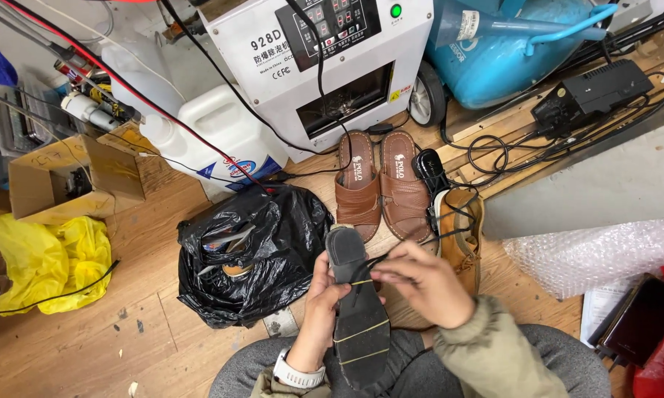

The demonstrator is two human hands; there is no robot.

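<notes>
My left hand [319, 309] is wrapped around the edge of a dark sandal [358, 309], fingers curled closed against its side, holding it sole-up over my lap. Thin yellowish bands cross the sole in three places. My right hand [424, 284] sits just right of the sandal, fingertips pinched together on a black cord [420, 239] that runs from the sole toward the far right.

On the wooden floor [148, 332] just beyond the sandal lies a pair of brown leather slippers [382, 188], side by side. Right of them a tan shoe [461, 228] rests with the black cord lying over it, and a small black shoe [429, 171] sits at its far end. To the left of the sandal is a crumpled black plastic bag [254, 254], open at the top. Further left lies a yellow plastic bag [41, 262], with an open cardboard box [59, 184] beyond it. On the far side stand a white jug [218, 129], a white machine [324, 66] with a green button, and a blue tank [516, 44]. Bubble wrap [597, 254] lies on the right.
</notes>
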